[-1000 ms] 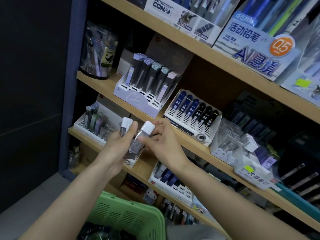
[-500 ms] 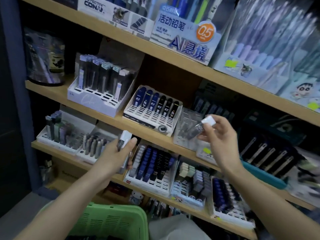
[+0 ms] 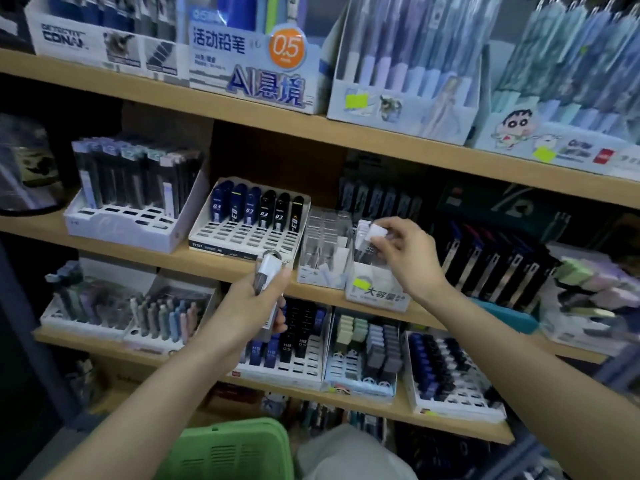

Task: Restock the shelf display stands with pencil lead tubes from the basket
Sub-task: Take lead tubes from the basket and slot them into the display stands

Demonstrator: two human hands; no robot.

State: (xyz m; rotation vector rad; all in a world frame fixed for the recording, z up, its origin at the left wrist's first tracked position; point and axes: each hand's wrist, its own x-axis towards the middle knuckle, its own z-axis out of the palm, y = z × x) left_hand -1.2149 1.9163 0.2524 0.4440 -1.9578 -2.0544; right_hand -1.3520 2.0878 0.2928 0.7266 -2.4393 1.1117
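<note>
My right hand (image 3: pixel 403 258) pinches a clear pencil lead tube with a white cap (image 3: pixel 375 233) and holds it tilted over a clear display stand (image 3: pixel 377 289) with a yellow-green label on the middle shelf. My left hand (image 3: pixel 252 306) grips another white-capped lead tube (image 3: pixel 267 271), upright, in front of the shelf edge. The green basket (image 3: pixel 225 448) sits low in the middle of the view; its contents are out of sight.
The wooden shelves (image 3: pixel 194 261) carry several lead-tube stands: a white one with dark tubes (image 3: pixel 138 209), a slotted one with blue and black cases (image 3: pixel 249 220), and more on the lower shelf (image 3: pixel 287 344). Pencil boxes (image 3: pixel 256 64) line the top shelf.
My right hand has carried its tube further down to the clear stand's opening. My left hand with its tube has drifted right. The camera has panned right.
</note>
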